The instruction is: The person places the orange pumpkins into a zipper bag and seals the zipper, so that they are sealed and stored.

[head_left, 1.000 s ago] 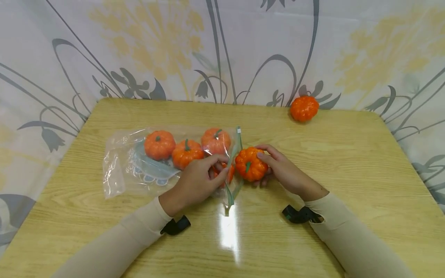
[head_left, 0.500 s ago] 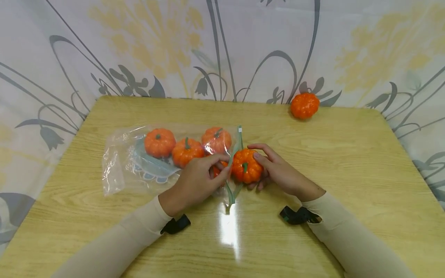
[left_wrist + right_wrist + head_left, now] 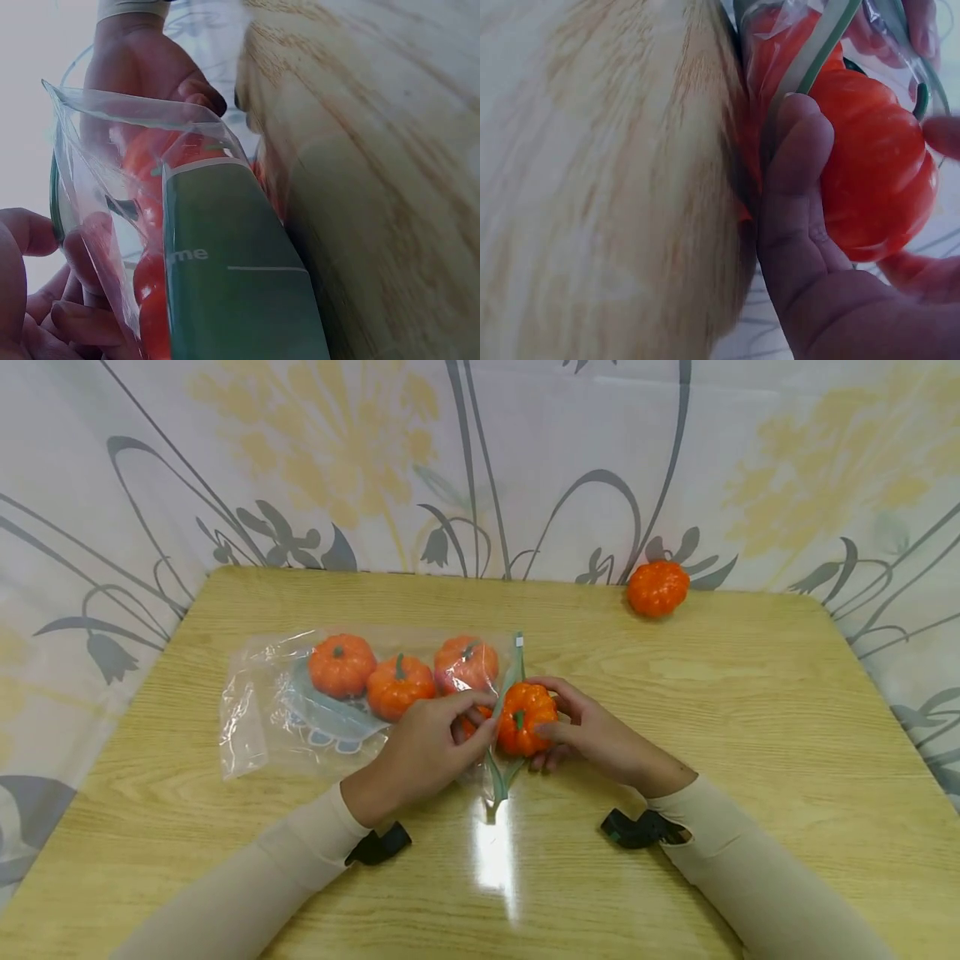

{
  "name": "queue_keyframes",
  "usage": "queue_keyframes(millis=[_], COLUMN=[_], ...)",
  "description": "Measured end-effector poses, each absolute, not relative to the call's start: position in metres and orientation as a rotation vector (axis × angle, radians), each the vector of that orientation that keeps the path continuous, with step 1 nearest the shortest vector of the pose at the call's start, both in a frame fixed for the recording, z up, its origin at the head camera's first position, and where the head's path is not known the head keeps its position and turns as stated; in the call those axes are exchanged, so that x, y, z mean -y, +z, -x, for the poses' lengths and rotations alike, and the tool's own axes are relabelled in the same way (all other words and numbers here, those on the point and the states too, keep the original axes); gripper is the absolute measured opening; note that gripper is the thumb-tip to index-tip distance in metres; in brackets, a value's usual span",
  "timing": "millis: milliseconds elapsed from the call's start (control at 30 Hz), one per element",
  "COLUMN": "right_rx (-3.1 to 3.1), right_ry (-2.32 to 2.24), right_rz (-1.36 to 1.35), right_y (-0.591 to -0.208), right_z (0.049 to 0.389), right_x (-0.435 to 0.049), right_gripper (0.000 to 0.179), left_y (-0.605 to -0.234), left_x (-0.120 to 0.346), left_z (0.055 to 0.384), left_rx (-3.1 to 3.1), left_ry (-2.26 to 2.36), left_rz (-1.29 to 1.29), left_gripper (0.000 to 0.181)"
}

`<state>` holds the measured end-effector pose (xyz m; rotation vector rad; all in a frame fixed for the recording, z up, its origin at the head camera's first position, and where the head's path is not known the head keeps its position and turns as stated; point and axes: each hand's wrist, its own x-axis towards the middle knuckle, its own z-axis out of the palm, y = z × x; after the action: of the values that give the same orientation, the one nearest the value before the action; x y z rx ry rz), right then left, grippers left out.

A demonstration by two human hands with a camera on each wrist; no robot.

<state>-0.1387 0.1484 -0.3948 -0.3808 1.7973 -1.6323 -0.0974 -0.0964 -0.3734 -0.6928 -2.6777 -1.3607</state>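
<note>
A clear zip bag with a green-edged mouth lies flat on the table, its mouth facing right. My left hand pinches the bag's edge between thumb and finger, holding the mouth apart. At the mouth, my right hand grips a small orange toy pumpkin with a green stem, fingers around its right side. In the right wrist view this pumpkin sits between the bag's two edges. Inside the bag are a pumpkin, another pumpkin, a third pumpkin and more orange partly hidden behind my left hand.
A loose orange pumpkin stands at the table's back edge, right of centre. The wooden table meets a flower-patterned cloth behind it. Black wrist mounts, a left mount and a right mount, stick out beneath the cuffs.
My right hand has moved the pumpkin left, up into the bag's mouth. Its thumb has shifted down the pumpkin's side. The left hand has stayed nearly still at the bag's edge.
</note>
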Motion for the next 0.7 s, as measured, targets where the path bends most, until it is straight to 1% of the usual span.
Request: queue_keyframes(millis=[133,233,400,700], right_rx=[-1.766,-1.755,-1.769,-1.905], right_ry=[-1.606,-1.602,-1.587,-1.514], right_rz=[0.443,0.472,0.509,0.456], right_y=[-0.3948,-0.3949,-0.395,-0.3998], right_z=[0.1379,0.1376,0.1365,0.134], right_x=[-0.1484,-0.1477,-0.1469,-0.143], right_gripper=[0.076,0.081,0.08,0.078], left_y=[-0.3718,-0.371,-0.3713,-0.3714], left_x=[0.0965,0.0964,0.0958,0.0953], left_z=[0.098,0.0986,0.0987,0.0974], left_rx=[2.674,2.661,2.656,2.667], left_ry=[-1.366,-1.363,-1.344,-1.356], left_rz=[0.717,0.727,0.722,0.722], left_gripper=[0.025,0.025,0.025,0.024])
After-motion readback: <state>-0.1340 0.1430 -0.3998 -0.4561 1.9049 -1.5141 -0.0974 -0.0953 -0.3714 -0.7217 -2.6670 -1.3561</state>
